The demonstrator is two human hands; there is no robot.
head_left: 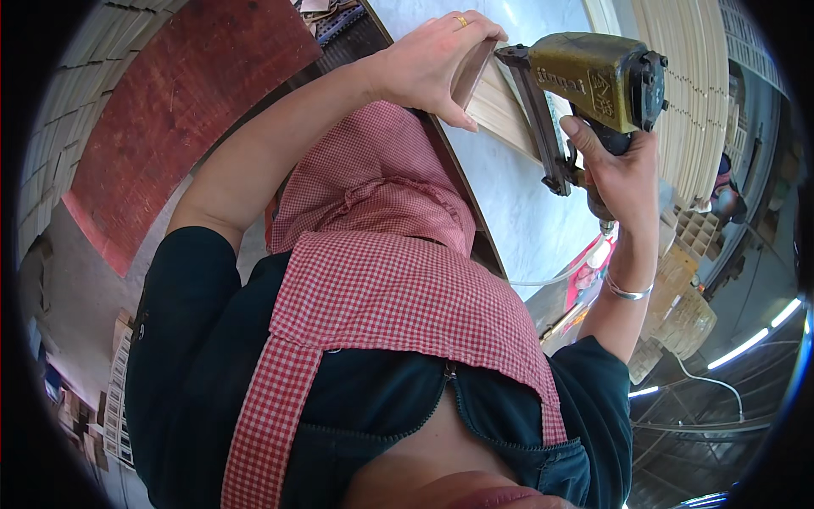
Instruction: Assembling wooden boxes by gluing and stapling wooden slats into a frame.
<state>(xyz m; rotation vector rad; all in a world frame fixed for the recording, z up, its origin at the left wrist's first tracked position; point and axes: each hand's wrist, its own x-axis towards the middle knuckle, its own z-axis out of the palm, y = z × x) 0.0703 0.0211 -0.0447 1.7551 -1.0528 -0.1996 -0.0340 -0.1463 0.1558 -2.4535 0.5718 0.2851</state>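
Note:
My left hand (428,66) grips a short wooden piece (472,76) between thumb and fingers, its thumb at the near end and its fingers at the far end. Wrapped round the handle of a gold-and-black pneumatic staple gun (585,75) is my right hand (626,176). The gun's nose touches or nearly touches the far end of the wooden piece, close to my left fingertips; which of the two, I cannot tell. Pale wooden strips (507,119) lie on the table beneath, partly hidden by the gun's magazine.
A white marbled table (534,242) has a dark edge beside my apron. A pale air hose (555,278) runs from the gun's handle. Stacked wooden strips (699,102) stand at the right. At the left lies a red board (191,102), with more stacked pieces (64,127) beyond it.

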